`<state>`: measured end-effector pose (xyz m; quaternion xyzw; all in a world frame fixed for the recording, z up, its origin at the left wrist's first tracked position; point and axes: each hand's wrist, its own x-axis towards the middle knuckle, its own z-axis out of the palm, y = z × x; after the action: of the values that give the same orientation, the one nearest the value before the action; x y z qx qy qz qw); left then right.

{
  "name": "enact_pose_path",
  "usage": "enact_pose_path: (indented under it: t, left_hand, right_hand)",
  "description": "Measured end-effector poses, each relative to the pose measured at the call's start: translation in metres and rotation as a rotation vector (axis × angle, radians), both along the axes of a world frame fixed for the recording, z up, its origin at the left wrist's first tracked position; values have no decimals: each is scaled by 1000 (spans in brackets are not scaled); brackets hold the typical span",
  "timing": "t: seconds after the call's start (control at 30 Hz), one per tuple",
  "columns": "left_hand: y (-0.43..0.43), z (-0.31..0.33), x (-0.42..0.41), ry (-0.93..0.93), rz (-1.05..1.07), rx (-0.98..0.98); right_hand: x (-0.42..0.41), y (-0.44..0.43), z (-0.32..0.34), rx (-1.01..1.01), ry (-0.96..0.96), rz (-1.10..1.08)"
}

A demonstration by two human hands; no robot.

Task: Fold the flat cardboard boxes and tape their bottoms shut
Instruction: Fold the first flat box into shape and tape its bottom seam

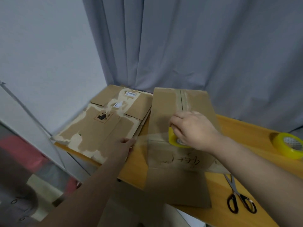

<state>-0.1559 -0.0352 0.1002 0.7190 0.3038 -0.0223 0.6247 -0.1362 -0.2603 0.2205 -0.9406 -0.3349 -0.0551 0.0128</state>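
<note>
I am in a plain home-like room: grey curtains across the upper frame, bare wall upper left, flattened cartons stacked on a wooden table.

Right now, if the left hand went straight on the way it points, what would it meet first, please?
Most likely the left edge of the box, just beyond the left hand that pinches the tape. Depth is unclear; it might brush the flat stack first.

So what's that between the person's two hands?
A stretch of clear tape, running from the left hand to the yellow roll in the right hand; head view.
</note>
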Motion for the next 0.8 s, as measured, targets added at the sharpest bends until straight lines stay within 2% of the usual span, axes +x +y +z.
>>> enact_pose_path:
  t: [0.33, 0.5, 0.7, 0.8]
  left_hand:
    - [-6, -26, 2, 80, -41, -79]
    - [-28, -31, 0, 141, -26, -215]
    - [-28, -34, -1, 353, -31, -449]
    - [-30, -31, -2, 360, -18, -510]
  right_hand:
    - [2, 18, -1, -89, -5, -50]
    - [3, 19, -2, -90, -24, -62]
    - [7, 13, 1, -63, 10, -69]
    - [10, 11, 3, -40, 28, -97]
